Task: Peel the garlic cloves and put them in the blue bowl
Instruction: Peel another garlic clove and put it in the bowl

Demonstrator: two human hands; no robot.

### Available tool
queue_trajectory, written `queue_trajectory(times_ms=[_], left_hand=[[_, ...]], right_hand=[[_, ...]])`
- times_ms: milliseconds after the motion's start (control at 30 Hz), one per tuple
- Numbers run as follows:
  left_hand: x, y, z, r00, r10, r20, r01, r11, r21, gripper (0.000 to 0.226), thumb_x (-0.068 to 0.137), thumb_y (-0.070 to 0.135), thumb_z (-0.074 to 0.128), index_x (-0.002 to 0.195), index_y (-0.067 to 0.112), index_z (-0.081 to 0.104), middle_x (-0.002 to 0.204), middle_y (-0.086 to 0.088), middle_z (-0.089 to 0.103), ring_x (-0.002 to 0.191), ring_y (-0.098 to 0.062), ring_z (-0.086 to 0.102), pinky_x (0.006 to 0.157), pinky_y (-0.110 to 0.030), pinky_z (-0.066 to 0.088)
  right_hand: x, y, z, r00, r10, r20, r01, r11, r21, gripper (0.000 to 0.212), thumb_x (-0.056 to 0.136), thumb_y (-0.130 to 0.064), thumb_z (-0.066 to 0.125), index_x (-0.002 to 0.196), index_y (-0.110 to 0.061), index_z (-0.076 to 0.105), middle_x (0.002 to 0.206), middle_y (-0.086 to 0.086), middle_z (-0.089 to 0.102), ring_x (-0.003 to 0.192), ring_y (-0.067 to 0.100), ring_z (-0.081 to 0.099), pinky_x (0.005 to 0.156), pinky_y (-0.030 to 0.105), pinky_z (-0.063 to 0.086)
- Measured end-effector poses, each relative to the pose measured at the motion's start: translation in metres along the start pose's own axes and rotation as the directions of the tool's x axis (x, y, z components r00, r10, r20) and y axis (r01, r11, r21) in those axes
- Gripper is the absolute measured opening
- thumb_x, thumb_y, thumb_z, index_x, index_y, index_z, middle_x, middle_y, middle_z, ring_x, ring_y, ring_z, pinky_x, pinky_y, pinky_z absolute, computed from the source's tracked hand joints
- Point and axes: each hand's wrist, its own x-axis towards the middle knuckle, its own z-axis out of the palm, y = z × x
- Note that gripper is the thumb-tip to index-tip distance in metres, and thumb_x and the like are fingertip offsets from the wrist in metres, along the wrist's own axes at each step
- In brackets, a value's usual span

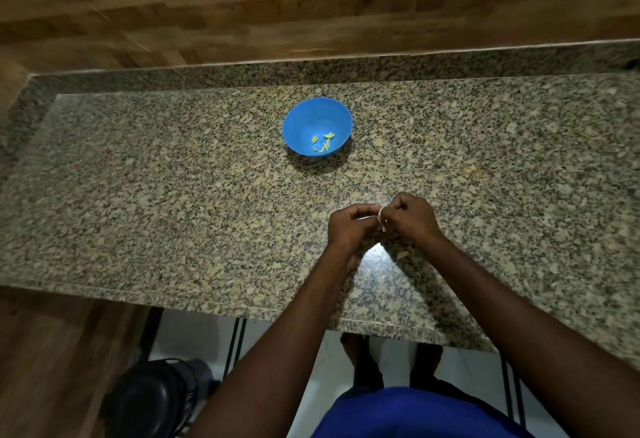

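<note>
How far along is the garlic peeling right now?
Done: a few peeled cloves lie in the blue bowl. In hand: the left hand and right hand pinch a pale clove between them, mid-peel. Left: finishing it and dropping it in; I can't see more unpeeled cloves on the counter.

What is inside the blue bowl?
The round blue plastic bowl holds a few small pale yellow-green peeled garlic cloves, lying toward its near right side. The rest of its inside shows bare blue. Nothing covers the bowl's inside.
</note>
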Motion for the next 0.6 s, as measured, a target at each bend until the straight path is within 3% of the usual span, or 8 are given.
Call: queue_trajectory(times_ms=[233,400,500,600], left_hand=[[0.004,-0.015,-0.005,0.998,-0.056,-0.016,0.056,0.998,-0.004,0.022,0.082,-0.012,0.067,0.101,-0.001,0.072,0.082,-0.018,0.072,0.060,-0.020,0.068,0.061,-0.028,0.060],[0.006,-0.025,-0.006,0.997,-0.071,0.016,0.072,0.996,-0.051,0.019,0.082,-0.009,0.071,0.096,0.004,0.073,0.088,-0.019,0.073,0.068,-0.023,0.070,0.071,-0.035,0.062],[0.004,-0.026,-0.007,0.999,-0.029,0.043,0.031,0.997,-0.064,0.023,0.081,-0.002,0.077,0.103,0.001,0.073,0.099,-0.023,0.074,0.079,-0.029,0.070,0.080,-0.042,0.061],[0.000,-0.022,-0.006,0.998,0.023,0.053,-0.021,0.999,-0.030,0.024,0.081,-0.004,0.076,0.104,-0.002,0.073,0.095,-0.020,0.074,0.067,-0.022,0.070,0.062,-0.029,0.058]], right_hand=[[-0.007,0.013,0.005,0.999,-0.042,0.004,0.043,0.999,-0.022,0.016,0.076,-0.017,0.072,0.072,-0.005,0.061,0.071,0.011,0.067,0.065,0.024,0.061,0.061,0.036,0.051],[-0.007,0.022,-0.001,0.995,-0.094,0.030,0.096,0.992,-0.078,0.013,0.075,-0.016,0.072,0.070,-0.013,0.061,0.064,0.003,0.065,0.058,0.018,0.061,0.054,0.027,0.047],[-0.004,0.025,-0.007,0.995,0.007,0.099,-0.018,0.994,0.112,0.009,0.078,-0.012,0.076,0.079,-0.010,0.067,0.069,0.011,0.070,0.060,0.027,0.068,0.058,0.034,0.056],[-0.009,0.024,-0.011,0.974,0.126,0.188,-0.178,0.938,0.298,0.008,0.084,-0.002,0.072,0.089,0.003,0.068,0.074,0.025,0.067,0.057,0.028,0.064,0.058,0.037,0.058]])
